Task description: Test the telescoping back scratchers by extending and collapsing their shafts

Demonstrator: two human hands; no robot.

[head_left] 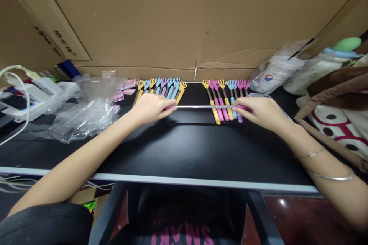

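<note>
A telescopic back scratcher (204, 106) is stretched level between my hands, its thin metal rod pulled long above the black table. My left hand (152, 107) is closed around one end, where a bit of pink shows. Around the other end, also pink, my right hand (257, 111) is closed. Which end is the claw, I cannot tell; the fingers cover it. Behind my left hand lies a row of several back scratchers (173, 91) in yellow, blue and purple. Beside my right hand, a second row of back scratchers (217, 111) adds pink ones, with claws pointing away from me.
Crumpled clear plastic bags (83, 115) and small pink cards (128, 91) lie at the left, beside a white power strip (43, 99). A bagged cup (277, 72), a bottle (319, 69), a phone (260, 95) and a cloth bag (339, 122) are at the right. Cardboard (172, 19) walls the back.
</note>
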